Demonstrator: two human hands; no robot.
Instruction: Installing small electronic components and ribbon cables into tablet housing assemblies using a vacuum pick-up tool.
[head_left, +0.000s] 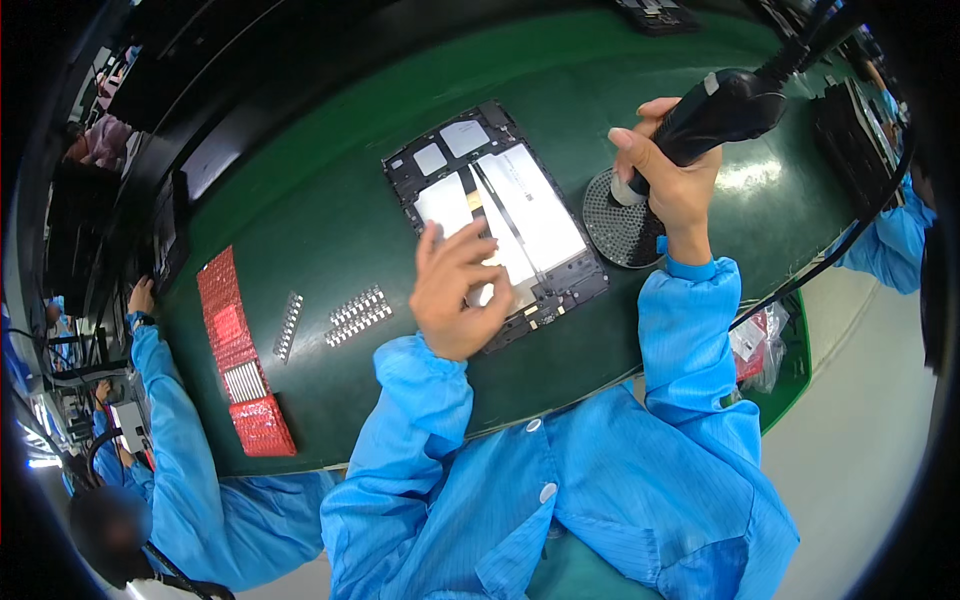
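Note:
An opened tablet [541, 205] lies at a slant on the green table, its dark frame and white battery packs facing up. Above its lower left part hovers my left hand [457, 295], fingers bent and apart, with nothing visible in them; it hides some of the inner parts. My right hand [686, 195] is wrapped around a black electric screwdriver [712, 112] with a cable at its top. The tool's pale lower end points down at a round, perforated screw tray [622, 240] just right of the tablet. Whether the tip touches the tray I cannot tell.
Left on the green table [380, 400] lie strips of small metal parts [358, 316], another short strip [288, 327] and red bubble wrap [228, 315]. Stacked dark panels [855, 140] stand far right. A green bin [795, 360] sits below the edge. A co-worker's sleeve [175, 400] reaches in at left.

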